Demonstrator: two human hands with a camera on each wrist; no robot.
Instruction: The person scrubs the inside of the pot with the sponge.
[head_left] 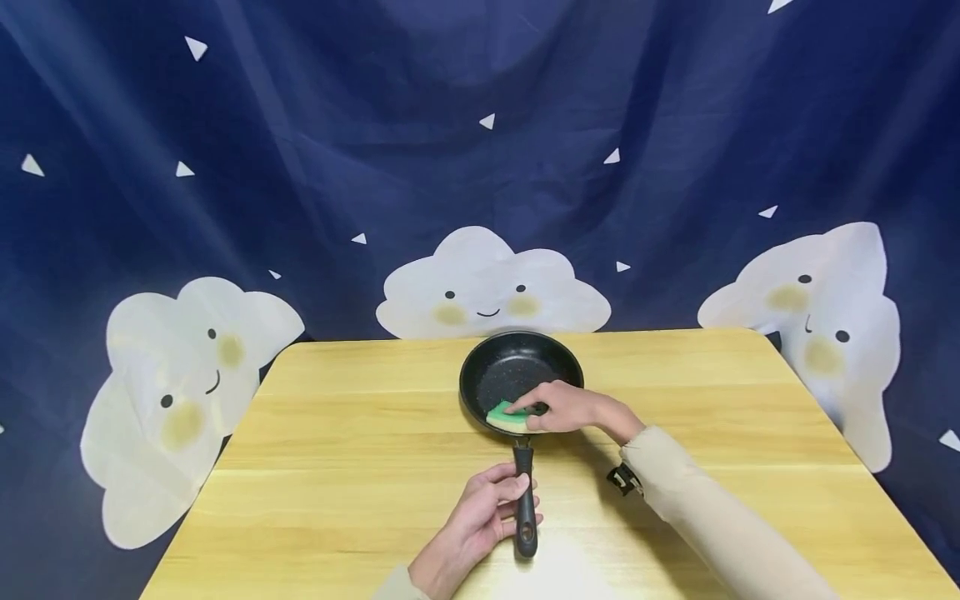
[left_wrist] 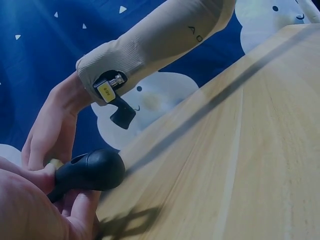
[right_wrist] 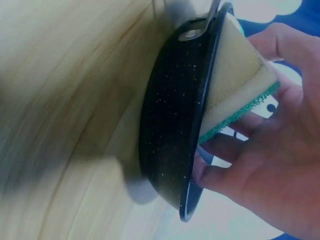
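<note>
A black frying pan (head_left: 517, 358) with a speckled coating is near the far middle of the table. My left hand (head_left: 483, 510) grips its black handle (head_left: 527, 529), thumb on top and fingers beneath. In the left wrist view, the handle's rounded end (left_wrist: 102, 170) sticks out above the wood. A sponge (head_left: 507, 418), pale with a green scouring side up, lies against the pan's near inner wall. My right hand (head_left: 566, 407) holds it between thumb and fingers. Seen from the right wrist, the sponge (right_wrist: 242, 82) pokes above the pan's rim, and the pan's underside is off the tabletop.
The light wooden table (head_left: 337, 467) reaches back to a dark blue curtain (head_left: 420, 125) printed with white smiling clouds. On the right sleeve sits a small black camera mount (head_left: 624, 479). Shadows of pan and arm fall on the wood.
</note>
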